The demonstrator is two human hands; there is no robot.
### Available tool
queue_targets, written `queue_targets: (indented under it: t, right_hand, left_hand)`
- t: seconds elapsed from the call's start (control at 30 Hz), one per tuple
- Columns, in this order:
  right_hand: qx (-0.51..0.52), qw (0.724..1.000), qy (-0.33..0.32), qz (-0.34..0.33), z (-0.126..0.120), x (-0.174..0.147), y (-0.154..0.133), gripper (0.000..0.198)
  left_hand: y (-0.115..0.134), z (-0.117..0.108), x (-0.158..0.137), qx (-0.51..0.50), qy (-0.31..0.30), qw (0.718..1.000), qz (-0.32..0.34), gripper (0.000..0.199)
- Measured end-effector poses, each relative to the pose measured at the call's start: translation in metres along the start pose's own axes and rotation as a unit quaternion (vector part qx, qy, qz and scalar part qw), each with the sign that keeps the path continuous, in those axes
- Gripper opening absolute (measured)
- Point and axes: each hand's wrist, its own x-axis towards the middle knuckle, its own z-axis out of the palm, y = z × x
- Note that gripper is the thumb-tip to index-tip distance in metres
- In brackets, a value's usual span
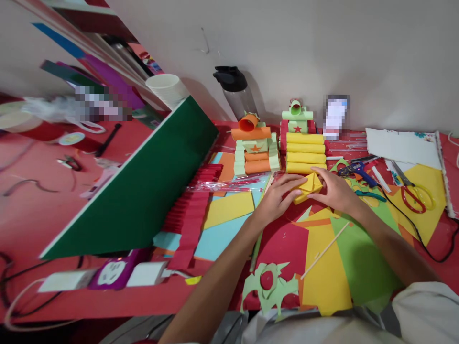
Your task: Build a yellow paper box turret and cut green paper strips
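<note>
Nearest, short of the yellow paper box and on the red counter: a light green paper scrap with a hole cut through, then a thin wooden stick. Next, steadying the box itself between two part-curled hands: left hand with thumb and fingers against its left side, right hand cupped on its right. Easy to crush or skew by pinching too hard; liable to spring open along the top folds if released unglued, though cannot tell whether glued. Beyond the box to the right, a blue glue gun with a black cord; possible to drag by snagging that cord with the right forearm. Just behind the box, a yellow-rolled paper model; behind it to the left, an orange-and-green paper model. Easy to dent either by pushing the box forward carelessly.

For writing: only stars visible on both models; on the phone, farther behind the box, a blurred, unreadable screen. No brand legible.
</note>
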Motion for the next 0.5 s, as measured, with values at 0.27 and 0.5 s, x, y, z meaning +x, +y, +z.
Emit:
queue_targets:
  t: [0.27, 0.5]
  right_hand:
    - [-0.001, 0.995, -0.081, 0.058, -0.012, 0.002, -0.008, 0.053]
    - [-0.059, 0.976, -0.126, 0.170, -0.087, -0.007, 0.041, 0.043]
  left_hand:
    - [-0.006, -0.003, -0.003, 0.021, -0.047, 0.997, -0.055, 0.061]
    - [0.001, -0.001, -0.001, -0.076, -0.028, 0.987, -0.137, 0.067]
